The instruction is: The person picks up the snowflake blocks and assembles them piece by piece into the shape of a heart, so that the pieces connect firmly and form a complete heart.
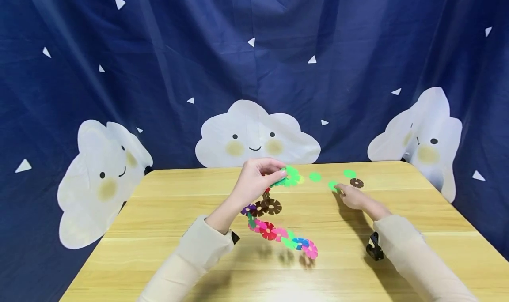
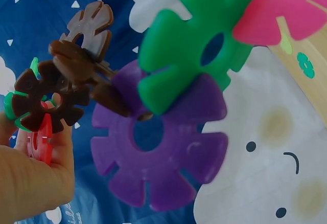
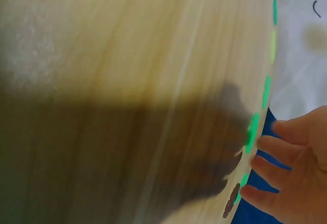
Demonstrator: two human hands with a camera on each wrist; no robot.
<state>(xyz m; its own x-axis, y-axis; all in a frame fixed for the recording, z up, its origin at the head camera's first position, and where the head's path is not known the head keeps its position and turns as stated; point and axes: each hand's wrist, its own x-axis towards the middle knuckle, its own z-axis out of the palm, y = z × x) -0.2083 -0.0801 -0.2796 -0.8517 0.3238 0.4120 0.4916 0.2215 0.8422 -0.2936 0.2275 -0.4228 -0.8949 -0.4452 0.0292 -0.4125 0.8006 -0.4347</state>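
My left hand (image 1: 258,178) pinches the upper end of a chain of flower-shaped interlocking plastic discs, by a bright green disc (image 1: 293,175). The chain hangs above the table through brown, purple and red discs to a pink disc (image 1: 312,251) at its low end. Close to the left wrist camera are a purple disc (image 2: 168,183) and a dark green disc (image 2: 168,45). At the far side of the table, my right hand (image 1: 354,197) reaches with extended fingers to a loose green disc (image 1: 332,186). The right wrist view shows those fingers (image 3: 276,150) spread beside it.
More loose discs lie along the table's far edge: a green disc (image 1: 315,177), another green disc (image 1: 350,173), a brown disc (image 1: 357,183) and a yellow-green disc (image 1: 301,179). The wooden table (image 1: 167,205) backs onto a dark blue curtain (image 1: 222,68) with white clouds.
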